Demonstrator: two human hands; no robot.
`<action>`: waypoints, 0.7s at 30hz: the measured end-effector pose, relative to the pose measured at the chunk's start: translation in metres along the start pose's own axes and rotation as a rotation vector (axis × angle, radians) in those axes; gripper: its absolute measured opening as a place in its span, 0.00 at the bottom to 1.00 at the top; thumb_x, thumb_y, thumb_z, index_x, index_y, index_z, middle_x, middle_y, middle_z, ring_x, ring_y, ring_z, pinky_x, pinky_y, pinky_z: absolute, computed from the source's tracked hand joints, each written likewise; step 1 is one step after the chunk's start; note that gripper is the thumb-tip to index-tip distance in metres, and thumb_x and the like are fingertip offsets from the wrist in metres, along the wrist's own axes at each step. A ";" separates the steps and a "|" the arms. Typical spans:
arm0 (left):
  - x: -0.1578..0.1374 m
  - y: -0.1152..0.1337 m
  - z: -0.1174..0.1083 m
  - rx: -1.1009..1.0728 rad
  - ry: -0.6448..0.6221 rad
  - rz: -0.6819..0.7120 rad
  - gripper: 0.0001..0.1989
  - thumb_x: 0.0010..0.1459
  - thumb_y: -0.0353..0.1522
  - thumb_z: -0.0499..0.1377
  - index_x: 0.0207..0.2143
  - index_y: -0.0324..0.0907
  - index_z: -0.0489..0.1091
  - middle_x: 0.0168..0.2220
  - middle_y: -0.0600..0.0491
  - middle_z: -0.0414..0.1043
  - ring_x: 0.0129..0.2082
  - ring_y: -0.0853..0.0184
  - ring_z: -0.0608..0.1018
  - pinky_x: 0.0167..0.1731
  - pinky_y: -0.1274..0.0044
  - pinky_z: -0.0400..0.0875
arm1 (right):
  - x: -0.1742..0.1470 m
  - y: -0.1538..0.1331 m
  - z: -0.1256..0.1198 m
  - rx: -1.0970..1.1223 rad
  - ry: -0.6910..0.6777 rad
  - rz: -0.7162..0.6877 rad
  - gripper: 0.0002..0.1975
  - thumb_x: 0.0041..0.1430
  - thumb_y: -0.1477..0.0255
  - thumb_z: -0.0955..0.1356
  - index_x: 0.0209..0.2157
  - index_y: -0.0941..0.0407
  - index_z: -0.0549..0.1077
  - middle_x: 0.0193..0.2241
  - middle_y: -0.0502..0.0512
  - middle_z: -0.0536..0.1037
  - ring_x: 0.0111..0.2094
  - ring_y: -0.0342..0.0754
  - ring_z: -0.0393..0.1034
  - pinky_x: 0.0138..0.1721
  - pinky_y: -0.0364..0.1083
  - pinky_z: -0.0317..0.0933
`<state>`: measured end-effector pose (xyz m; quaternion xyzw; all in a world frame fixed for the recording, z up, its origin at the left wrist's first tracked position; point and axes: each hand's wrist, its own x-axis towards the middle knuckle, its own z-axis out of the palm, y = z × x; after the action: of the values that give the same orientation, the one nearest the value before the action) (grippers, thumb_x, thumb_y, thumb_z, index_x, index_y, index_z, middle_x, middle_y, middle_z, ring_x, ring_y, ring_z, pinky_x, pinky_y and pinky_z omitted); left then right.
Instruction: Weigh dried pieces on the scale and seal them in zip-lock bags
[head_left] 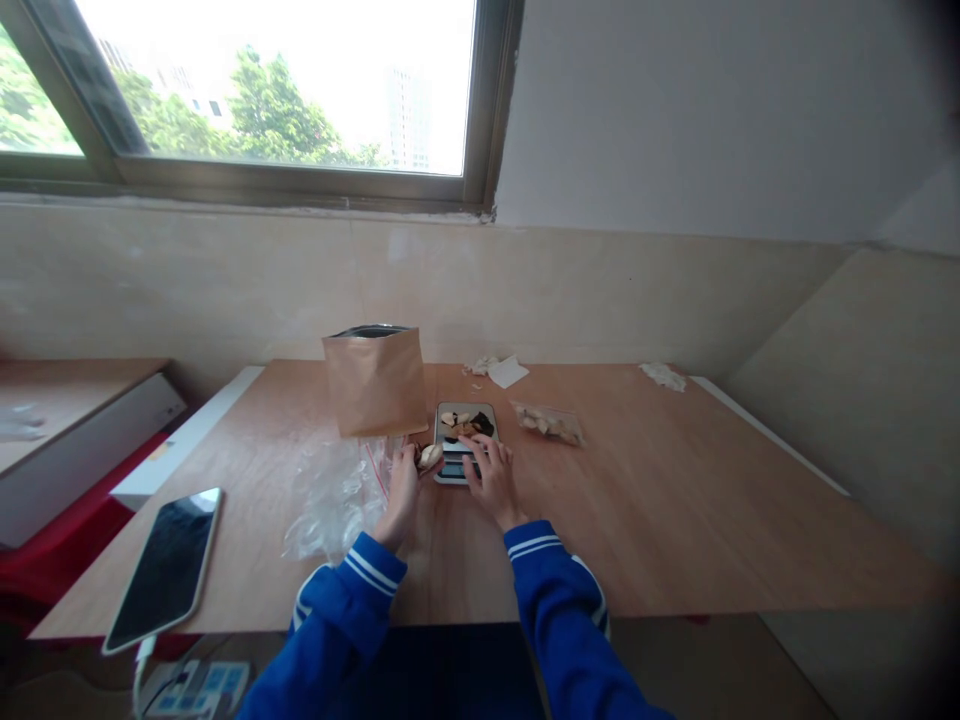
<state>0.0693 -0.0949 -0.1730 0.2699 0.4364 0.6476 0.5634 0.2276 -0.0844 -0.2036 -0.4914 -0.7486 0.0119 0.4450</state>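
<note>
My left hand (403, 492) is closed around several pale and brown dried slices (430, 457), just left of a small digital scale (453, 477). On the scale's plate lies a small heap of dried pieces (466, 424), some pale, some brown, some nearly black. My right hand (491, 478) reaches over the scale's front right side, fingers stretched out and apart, with the fingertips at the near edge of the heap. Whether they touch a piece is hard to make out. Part of the scale's display is hidden under this hand.
Behind my left hand stands an opened brown kraft pouch (376, 385). Crumpled clear zip bags (330, 500) lie left of it. A clear packet of dried pieces (549, 424) rests right of the scale. A charging tablet (166, 568) sits front left; paper scraps (508, 371) lie at the back.
</note>
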 end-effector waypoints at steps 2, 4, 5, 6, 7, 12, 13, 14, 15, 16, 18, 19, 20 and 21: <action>-0.003 -0.004 0.003 0.062 -0.002 -0.009 0.06 0.58 0.35 0.58 0.34 0.42 0.67 0.44 0.48 0.67 0.45 0.63 0.73 0.43 0.69 0.75 | -0.004 -0.009 -0.003 0.048 -0.058 -0.098 0.25 0.63 0.63 0.62 0.61 0.50 0.63 0.52 0.59 0.71 0.52 0.57 0.66 0.54 0.56 0.59; -0.005 -0.009 0.006 0.150 0.000 -0.015 0.07 0.59 0.36 0.57 0.36 0.42 0.67 0.45 0.47 0.68 0.46 0.62 0.74 0.44 0.70 0.73 | -0.006 -0.013 -0.003 0.086 -0.082 -0.181 0.30 0.62 0.62 0.64 0.64 0.53 0.57 0.53 0.62 0.70 0.54 0.58 0.64 0.54 0.57 0.60; -0.006 -0.012 0.007 0.188 -0.002 -0.011 0.09 0.60 0.37 0.56 0.38 0.41 0.66 0.44 0.46 0.68 0.46 0.62 0.74 0.44 0.71 0.72 | -0.007 -0.014 -0.002 0.099 -0.075 -0.201 0.31 0.61 0.61 0.65 0.64 0.54 0.56 0.53 0.63 0.70 0.54 0.58 0.64 0.54 0.57 0.61; -0.006 -0.014 0.009 0.219 -0.008 -0.004 0.10 0.60 0.38 0.56 0.39 0.41 0.66 0.44 0.46 0.69 0.45 0.63 0.74 0.44 0.72 0.72 | -0.007 -0.014 -0.001 0.111 -0.058 -0.206 0.32 0.61 0.62 0.66 0.63 0.55 0.56 0.52 0.64 0.70 0.54 0.58 0.64 0.54 0.58 0.61; -0.007 -0.016 0.010 0.241 -0.016 0.000 0.11 0.60 0.39 0.56 0.39 0.40 0.66 0.43 0.46 0.69 0.45 0.63 0.74 0.43 0.73 0.71 | -0.006 -0.013 0.000 0.124 -0.029 -0.200 0.31 0.60 0.63 0.66 0.63 0.55 0.56 0.52 0.64 0.70 0.54 0.58 0.65 0.54 0.58 0.62; -0.005 -0.021 0.013 0.202 -0.060 -0.024 0.16 0.57 0.43 0.58 0.41 0.41 0.64 0.41 0.48 0.69 0.39 0.65 0.75 0.32 0.77 0.70 | -0.005 -0.006 0.005 0.218 0.102 -0.147 0.23 0.61 0.68 0.67 0.56 0.53 0.61 0.47 0.62 0.71 0.50 0.55 0.68 0.50 0.56 0.67; -0.005 -0.021 0.013 0.172 -0.059 -0.032 0.16 0.56 0.43 0.58 0.40 0.41 0.64 0.40 0.48 0.69 0.39 0.65 0.75 0.32 0.77 0.70 | -0.005 -0.005 0.006 0.230 0.113 -0.145 0.22 0.60 0.68 0.68 0.55 0.53 0.61 0.47 0.61 0.72 0.50 0.54 0.69 0.49 0.55 0.68; -0.004 -0.020 0.014 0.139 -0.053 -0.042 0.15 0.56 0.42 0.59 0.40 0.41 0.64 0.40 0.49 0.69 0.39 0.65 0.75 0.32 0.77 0.70 | -0.005 -0.004 0.007 0.237 0.118 -0.147 0.21 0.60 0.68 0.68 0.54 0.52 0.62 0.46 0.61 0.72 0.50 0.54 0.69 0.48 0.54 0.69; -0.003 -0.019 0.014 0.105 -0.042 -0.053 0.15 0.56 0.41 0.59 0.39 0.41 0.64 0.40 0.49 0.69 0.39 0.65 0.75 0.33 0.77 0.70 | -0.006 -0.004 0.007 0.241 0.123 -0.152 0.21 0.60 0.69 0.68 0.53 0.52 0.63 0.46 0.61 0.72 0.50 0.54 0.69 0.47 0.54 0.69; -0.002 -0.018 0.015 0.068 -0.032 -0.060 0.14 0.55 0.40 0.59 0.39 0.41 0.64 0.40 0.49 0.70 0.40 0.64 0.75 0.34 0.76 0.71 | -0.006 -0.003 0.008 0.240 0.134 -0.157 0.20 0.60 0.69 0.69 0.52 0.52 0.63 0.45 0.60 0.72 0.49 0.53 0.69 0.46 0.53 0.70; 0.000 -0.016 0.015 0.003 -0.029 -0.063 0.13 0.55 0.39 0.60 0.37 0.41 0.64 0.40 0.49 0.70 0.41 0.64 0.76 0.37 0.74 0.71 | -0.006 -0.002 0.008 0.225 0.187 -0.145 0.19 0.58 0.68 0.70 0.50 0.53 0.63 0.43 0.59 0.72 0.47 0.52 0.70 0.43 0.51 0.69; 0.002 -0.015 0.014 -0.018 -0.038 -0.054 0.13 0.55 0.40 0.60 0.37 0.41 0.63 0.40 0.49 0.71 0.41 0.63 0.76 0.38 0.73 0.71 | -0.006 -0.001 0.007 0.211 0.233 -0.114 0.18 0.58 0.68 0.70 0.48 0.54 0.64 0.42 0.59 0.71 0.46 0.52 0.70 0.42 0.50 0.69; 0.003 -0.013 0.013 -0.025 -0.047 -0.040 0.14 0.54 0.40 0.60 0.37 0.41 0.63 0.41 0.48 0.71 0.42 0.63 0.76 0.39 0.72 0.71 | -0.006 0.000 0.006 0.194 0.290 -0.064 0.18 0.57 0.67 0.71 0.47 0.54 0.63 0.41 0.59 0.71 0.44 0.51 0.70 0.41 0.50 0.68; 0.005 -0.012 0.011 -0.015 -0.050 -0.021 0.15 0.54 0.41 0.61 0.36 0.41 0.63 0.41 0.48 0.72 0.42 0.62 0.77 0.39 0.71 0.71 | -0.005 0.002 0.005 0.174 0.356 0.006 0.18 0.56 0.66 0.71 0.45 0.55 0.63 0.40 0.58 0.71 0.43 0.51 0.69 0.40 0.49 0.67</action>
<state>0.0832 -0.0879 -0.1788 0.2772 0.4203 0.6377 0.5829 0.2258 -0.0854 -0.2112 -0.4475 -0.6528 -0.0093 0.6112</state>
